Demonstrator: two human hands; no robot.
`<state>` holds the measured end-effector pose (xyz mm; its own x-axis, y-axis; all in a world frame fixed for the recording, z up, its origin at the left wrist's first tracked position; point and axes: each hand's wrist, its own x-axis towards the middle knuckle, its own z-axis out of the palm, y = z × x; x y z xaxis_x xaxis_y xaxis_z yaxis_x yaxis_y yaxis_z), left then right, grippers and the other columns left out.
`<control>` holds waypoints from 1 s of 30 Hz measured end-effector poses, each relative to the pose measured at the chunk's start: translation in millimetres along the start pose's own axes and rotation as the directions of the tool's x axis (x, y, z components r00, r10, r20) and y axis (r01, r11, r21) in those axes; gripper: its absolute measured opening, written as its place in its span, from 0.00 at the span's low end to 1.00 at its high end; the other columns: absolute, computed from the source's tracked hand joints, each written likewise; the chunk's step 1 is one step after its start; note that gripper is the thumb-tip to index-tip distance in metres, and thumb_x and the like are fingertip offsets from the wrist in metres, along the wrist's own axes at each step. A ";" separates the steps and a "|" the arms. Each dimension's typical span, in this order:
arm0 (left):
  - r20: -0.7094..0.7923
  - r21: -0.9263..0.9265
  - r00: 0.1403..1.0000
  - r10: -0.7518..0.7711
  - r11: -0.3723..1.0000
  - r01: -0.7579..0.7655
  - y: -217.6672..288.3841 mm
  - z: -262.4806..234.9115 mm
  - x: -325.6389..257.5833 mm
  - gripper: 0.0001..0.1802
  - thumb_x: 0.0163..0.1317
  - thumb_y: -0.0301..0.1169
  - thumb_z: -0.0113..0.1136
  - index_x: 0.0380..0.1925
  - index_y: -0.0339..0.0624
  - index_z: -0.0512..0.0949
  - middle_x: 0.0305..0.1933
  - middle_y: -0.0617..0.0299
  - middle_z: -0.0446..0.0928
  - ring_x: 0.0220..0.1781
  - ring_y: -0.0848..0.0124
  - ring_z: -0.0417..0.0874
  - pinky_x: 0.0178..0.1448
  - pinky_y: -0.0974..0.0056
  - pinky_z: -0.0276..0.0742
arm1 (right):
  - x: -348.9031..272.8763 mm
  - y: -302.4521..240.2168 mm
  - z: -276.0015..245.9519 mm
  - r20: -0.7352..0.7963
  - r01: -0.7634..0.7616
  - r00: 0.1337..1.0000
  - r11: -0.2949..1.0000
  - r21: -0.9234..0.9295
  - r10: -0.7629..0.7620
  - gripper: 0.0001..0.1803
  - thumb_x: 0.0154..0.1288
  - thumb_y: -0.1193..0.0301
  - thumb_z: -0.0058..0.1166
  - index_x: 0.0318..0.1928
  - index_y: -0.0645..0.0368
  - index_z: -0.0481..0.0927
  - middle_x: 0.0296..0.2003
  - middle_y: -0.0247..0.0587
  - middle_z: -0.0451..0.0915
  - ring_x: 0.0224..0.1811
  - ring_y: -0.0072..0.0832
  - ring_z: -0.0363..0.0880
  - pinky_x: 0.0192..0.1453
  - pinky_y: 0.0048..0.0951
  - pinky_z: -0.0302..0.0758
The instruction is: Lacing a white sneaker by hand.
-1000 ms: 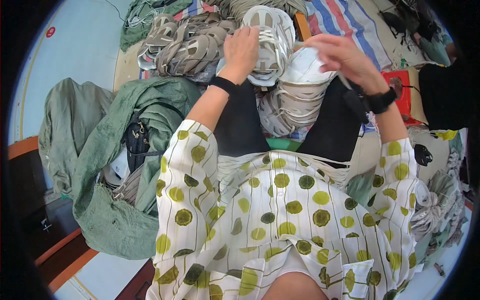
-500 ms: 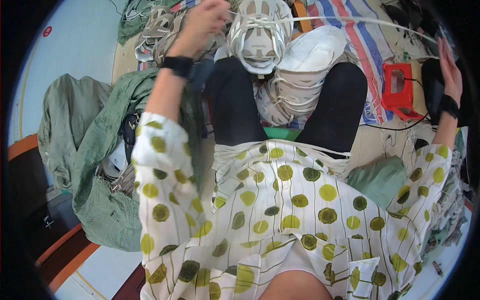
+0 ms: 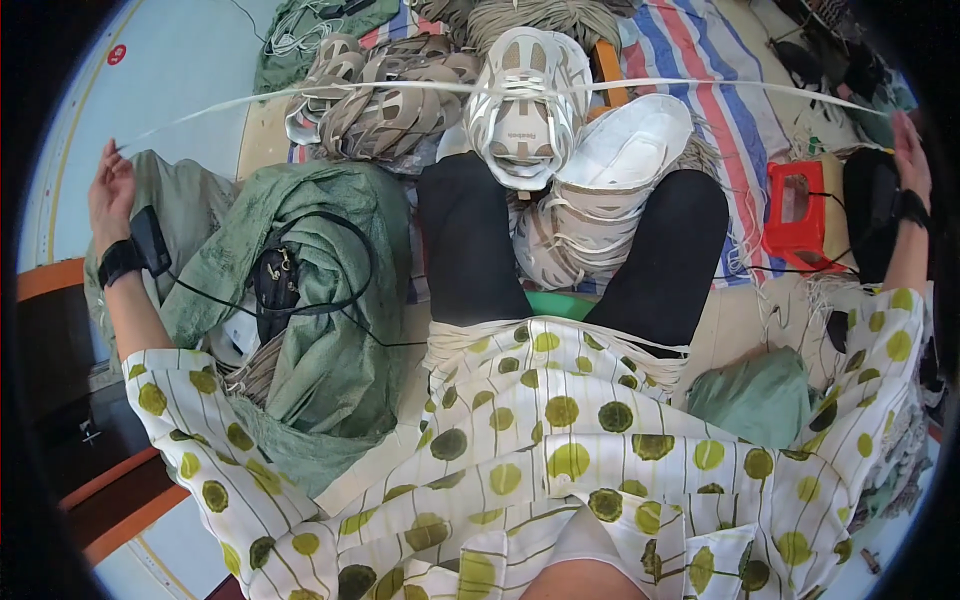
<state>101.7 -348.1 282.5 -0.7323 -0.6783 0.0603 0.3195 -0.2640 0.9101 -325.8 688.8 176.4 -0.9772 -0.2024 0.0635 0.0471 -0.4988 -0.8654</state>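
A long white shoelace point(image 3: 420, 88) stretches taut across the upper part of the frame, from far left to far right, passing through a white and grey sneaker upper point(image 3: 527, 100) that sits at the top centre between the person's knees. The left hand point(image 3: 108, 185), at the far left edge, appears to pinch one end of the lace between loosely curled fingers; the right hand point(image 3: 908, 150), at the far right edge, grips the other end, though its fingers are too close to the rim to make out. Half a second ago the left hand was up beside the sneaker at the top centre; now both arms are flung wide, so the lace looks freshly pulled through to its full length. Just right of the sneaker lies a white insole-shaped piece point(image 3: 625, 150) on a stack of similar parts. A pile of more grey and white uppers point(image 3: 375, 95) fills the upper left. A green cloth bag point(image 3: 320, 300) with a black strap slumps at the centre left, and a small red stool point(image 3: 797, 215) stands at the right on a striped mat point(image 3: 715, 80).
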 end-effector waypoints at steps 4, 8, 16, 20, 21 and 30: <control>-0.370 0.197 0.903 0.219 0.968 -0.154 -45.0 40.5 -21.8 0.16 0.61 0.19 0.39 0.49 0.27 0.64 0.36 0.56 0.72 0.32 0.73 0.72 0.34 0.72 0.69 | -5.0 154.0 152.1 0.243 0.060 0.966 0.830 -0.554 0.092 0.16 0.60 0.68 0.49 0.46 0.64 0.72 0.38 0.35 0.77 0.40 0.22 0.74 0.50 0.22 0.68; 0.055 0.530 0.998 -0.022 0.848 -0.011 -103.9 17.3 -23.5 0.17 0.61 0.29 0.46 0.50 0.31 0.66 0.31 0.65 0.73 0.29 0.80 0.70 0.33 0.76 0.66 | -54.2 261.0 317.2 0.341 0.044 0.782 0.499 -0.865 0.521 0.12 0.58 0.62 0.52 0.32 0.57 0.77 0.19 0.24 0.69 0.19 0.12 0.67 0.23 0.13 0.65; 0.439 0.785 0.834 -0.334 0.595 -0.175 -288.9 189.1 -167.7 0.09 0.56 0.26 0.49 0.32 0.39 0.79 0.21 0.67 0.73 0.20 0.80 0.72 0.24 0.74 0.67 | -91.0 373.7 378.3 0.492 0.498 0.719 0.131 -0.857 0.490 0.12 0.46 0.64 0.53 0.25 0.61 0.78 0.24 0.46 0.77 0.30 0.39 0.78 0.34 0.36 0.73; 0.527 0.683 0.750 -0.399 0.725 -0.094 -348.6 221.6 -194.6 0.12 0.52 0.26 0.52 0.37 0.34 0.77 0.20 0.63 0.73 0.17 0.78 0.73 0.22 0.72 0.70 | -88.7 389.2 378.0 0.358 0.357 0.845 0.081 -0.931 0.397 0.11 0.47 0.64 0.51 0.25 0.58 0.78 0.28 0.49 0.78 0.35 0.45 0.76 0.39 0.40 0.71; 0.474 0.674 0.772 -0.423 0.738 -0.010 -357.8 230.5 -198.0 0.16 0.50 0.26 0.54 0.41 0.32 0.74 0.20 0.62 0.73 0.18 0.78 0.73 0.22 0.73 0.70 | -89.1 388.8 376.7 0.357 0.350 0.863 0.088 -0.933 0.358 0.10 0.47 0.64 0.51 0.25 0.57 0.78 0.28 0.48 0.78 0.35 0.44 0.77 0.38 0.40 0.71; 0.353 0.574 0.597 -0.721 0.670 0.470 -368.4 260.0 -181.3 0.32 0.49 0.27 0.58 0.56 0.34 0.61 0.25 0.66 0.74 0.20 0.82 0.71 0.22 0.77 0.67 | -91.1 377.4 390.5 0.560 0.590 0.802 -0.131 -0.797 0.209 0.06 0.48 0.68 0.51 0.24 0.58 0.77 0.27 0.45 0.77 0.33 0.41 0.77 0.34 0.40 0.71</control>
<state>-39.6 50.3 42.9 -0.8795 0.0276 -0.4751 -0.4752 -0.1018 0.8739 -138.2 189.9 38.1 -0.6582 -0.7381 0.1481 -0.7475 0.6175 -0.2448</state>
